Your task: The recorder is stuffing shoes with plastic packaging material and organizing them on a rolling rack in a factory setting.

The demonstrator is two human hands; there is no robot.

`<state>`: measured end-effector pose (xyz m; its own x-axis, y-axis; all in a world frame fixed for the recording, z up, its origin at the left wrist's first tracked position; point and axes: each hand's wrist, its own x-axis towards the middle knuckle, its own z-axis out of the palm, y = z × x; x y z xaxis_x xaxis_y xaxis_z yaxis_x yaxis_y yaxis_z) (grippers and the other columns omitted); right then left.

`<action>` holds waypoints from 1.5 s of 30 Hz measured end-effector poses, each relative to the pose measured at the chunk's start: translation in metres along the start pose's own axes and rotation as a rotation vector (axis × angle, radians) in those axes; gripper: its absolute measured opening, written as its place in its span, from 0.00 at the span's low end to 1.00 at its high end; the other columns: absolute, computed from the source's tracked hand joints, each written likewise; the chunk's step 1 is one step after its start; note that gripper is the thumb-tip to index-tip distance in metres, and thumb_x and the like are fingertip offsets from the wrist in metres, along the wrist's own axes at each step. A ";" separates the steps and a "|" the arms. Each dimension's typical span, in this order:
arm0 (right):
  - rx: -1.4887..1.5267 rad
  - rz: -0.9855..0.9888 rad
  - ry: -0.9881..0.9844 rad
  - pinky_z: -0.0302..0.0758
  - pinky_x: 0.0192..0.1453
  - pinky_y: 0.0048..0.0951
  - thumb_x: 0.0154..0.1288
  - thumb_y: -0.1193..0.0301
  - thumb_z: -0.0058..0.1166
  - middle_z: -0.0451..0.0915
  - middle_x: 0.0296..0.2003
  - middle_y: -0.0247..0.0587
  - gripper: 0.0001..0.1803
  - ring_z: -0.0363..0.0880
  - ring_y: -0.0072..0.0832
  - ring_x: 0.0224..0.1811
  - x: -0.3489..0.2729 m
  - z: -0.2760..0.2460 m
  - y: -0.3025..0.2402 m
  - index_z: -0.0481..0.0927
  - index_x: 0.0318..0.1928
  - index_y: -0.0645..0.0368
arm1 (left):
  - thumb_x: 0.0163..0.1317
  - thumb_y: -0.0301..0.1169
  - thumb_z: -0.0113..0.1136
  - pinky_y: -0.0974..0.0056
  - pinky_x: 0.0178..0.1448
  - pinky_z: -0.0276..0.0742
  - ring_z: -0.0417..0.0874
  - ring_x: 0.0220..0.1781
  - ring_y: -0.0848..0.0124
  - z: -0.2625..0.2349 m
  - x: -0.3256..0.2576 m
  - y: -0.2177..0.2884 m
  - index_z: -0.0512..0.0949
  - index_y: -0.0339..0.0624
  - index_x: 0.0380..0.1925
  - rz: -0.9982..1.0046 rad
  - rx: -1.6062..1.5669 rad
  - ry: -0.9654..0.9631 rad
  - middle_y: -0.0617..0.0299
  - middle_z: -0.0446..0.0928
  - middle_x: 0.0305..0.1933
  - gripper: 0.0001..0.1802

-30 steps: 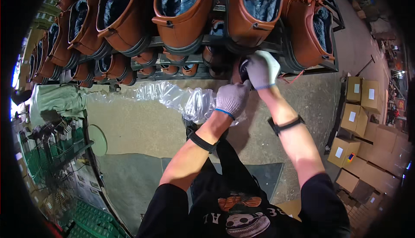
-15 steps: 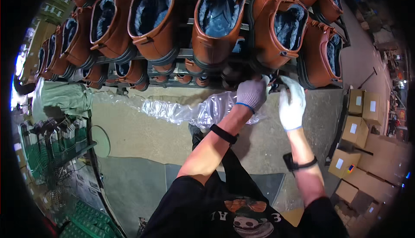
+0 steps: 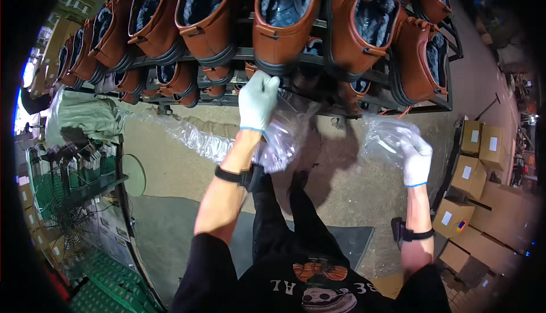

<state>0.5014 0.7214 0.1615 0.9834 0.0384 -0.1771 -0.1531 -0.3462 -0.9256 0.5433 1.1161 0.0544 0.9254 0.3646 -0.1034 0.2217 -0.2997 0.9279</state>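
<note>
My left hand (image 3: pixel 257 103), in a white knit glove, is closed in a fist on clear plastic film (image 3: pixel 280 142) just below the front row of brown leather shoes. That film trails off to the left, above the floor. My right hand (image 3: pixel 418 156), gloved too, is out to the right with its fingers closed on another stretch of clear plastic film (image 3: pixel 381 134). A gap shows between the two stretches; whether they join behind it I cannot tell. Nearest above my left hand is a fleece-lined brown shoe (image 3: pixel 280 42), heel toward me.
Several more brown shoes (image 3: pixel 364 34) fill the tiers of a dark metal rack (image 3: pixel 441 105). A green cloth bundle (image 3: pixel 85 114) and a fan (image 3: pixel 71 222) are at the left. Cardboard boxes (image 3: pixel 466 171) line the right side. A grey mat (image 3: pixel 187 227) lies on the floor.
My hands were close together by the rack's lower edge. My left hand has moved left, my right hand right and down, with plastic film now in it.
</note>
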 end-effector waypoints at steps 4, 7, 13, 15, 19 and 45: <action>0.515 0.142 0.218 0.87 0.56 0.41 0.70 0.79 0.61 0.89 0.49 0.51 0.15 0.89 0.39 0.49 0.007 0.053 0.019 0.86 0.55 0.70 | 0.71 0.47 0.64 0.42 0.44 0.84 0.90 0.41 0.45 0.023 0.023 0.011 0.85 0.49 0.51 0.467 0.525 -0.223 0.46 0.89 0.41 0.18; 0.616 0.110 0.263 0.84 0.52 0.35 0.67 0.77 0.64 0.90 0.44 0.43 0.15 0.87 0.31 0.43 0.052 0.127 0.013 0.87 0.54 0.66 | 0.66 0.42 0.66 0.43 0.40 0.85 0.90 0.38 0.46 0.038 0.006 -0.003 0.84 0.51 0.53 0.437 0.664 -0.423 0.49 0.88 0.39 0.18; -1.158 -0.694 0.353 0.80 0.39 0.51 0.61 0.69 0.59 0.89 0.33 0.47 0.06 0.88 0.50 0.35 0.162 0.238 0.012 0.88 0.32 0.54 | 0.66 0.35 0.62 0.44 0.36 0.83 0.90 0.37 0.48 0.050 -0.035 -0.019 0.82 0.52 0.48 0.490 0.500 -0.337 0.51 0.87 0.38 0.11; -1.078 -0.493 0.300 0.81 0.45 0.50 0.64 0.67 0.58 0.88 0.31 0.45 0.08 0.87 0.53 0.36 0.136 0.240 0.002 0.88 0.32 0.54 | 0.69 0.32 0.56 0.46 0.36 0.84 0.91 0.37 0.49 0.038 -0.037 -0.013 0.79 0.46 0.46 0.459 0.585 -0.405 0.52 0.87 0.36 0.09; -0.867 -0.788 0.189 0.81 0.55 0.51 0.62 0.66 0.59 0.89 0.36 0.47 0.09 0.88 0.48 0.47 0.075 0.247 -0.019 0.88 0.33 0.56 | 0.69 0.32 0.56 0.46 0.36 0.86 0.92 0.37 0.48 0.029 -0.039 -0.038 0.85 0.44 0.39 0.391 0.616 -0.407 0.50 0.88 0.34 0.09; 0.587 0.108 0.197 0.86 0.62 0.42 0.70 0.79 0.60 0.88 0.56 0.55 0.17 0.89 0.44 0.57 -0.020 0.142 -0.014 0.85 0.57 0.71 | 0.76 0.40 0.60 0.49 0.36 0.84 0.91 0.37 0.49 -0.108 0.029 0.009 0.81 0.39 0.32 0.469 0.493 -0.225 0.42 0.86 0.32 0.17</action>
<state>0.4704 0.8586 0.1306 0.9503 -0.1606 -0.2665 -0.2252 0.2362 -0.9452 0.5391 1.2196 0.0981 0.9864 -0.0752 0.1462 -0.1513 -0.7634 0.6280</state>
